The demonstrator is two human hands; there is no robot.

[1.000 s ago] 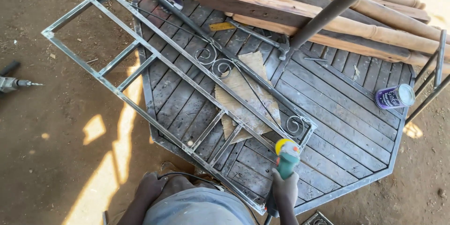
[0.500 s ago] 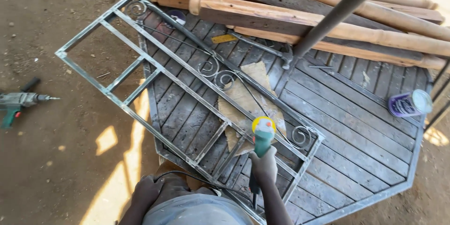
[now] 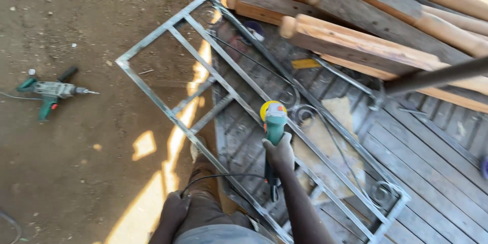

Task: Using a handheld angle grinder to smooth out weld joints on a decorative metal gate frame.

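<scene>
The right hand (image 3: pixel 278 153) had its fingers (image 3: pixel 282 142) wrapped tight round the body of a green grinder (image 3: pixel 274 127), whose yellow-capped head pointed away from them and sat on or just above a bar of the grey steel frame (image 3: pixel 168 114). The left hand (image 3: pixel 174 208) rested lower down against the person's knee, fingers curled, with the black cable (image 3: pixel 218 177) looping just past it (whether they actually pinched the cable could not be told). The grinder looked compact but dense, a stiff tool with a hard plastic shell; it would likely kick and buzz under power, so the slim waist behind the head, where the fingers already sat, seemed the sound place to grip. The frame, long and rigid with scrollwork (image 3: pixel 300 113) just beyond the fingers, lay half on a slatted metal bench (image 3: pixel 432 173) and half over the dirt ground (image 3: pixel 76 162); it would probably be heavy and awkward, best lifted by its outer rails. Turned wooden posts (image 3: pixel 356 46) lay stacked far beyond the fingers, and a green drill (image 3: pixel 51 91) lay well off to their left on the ground.
</scene>
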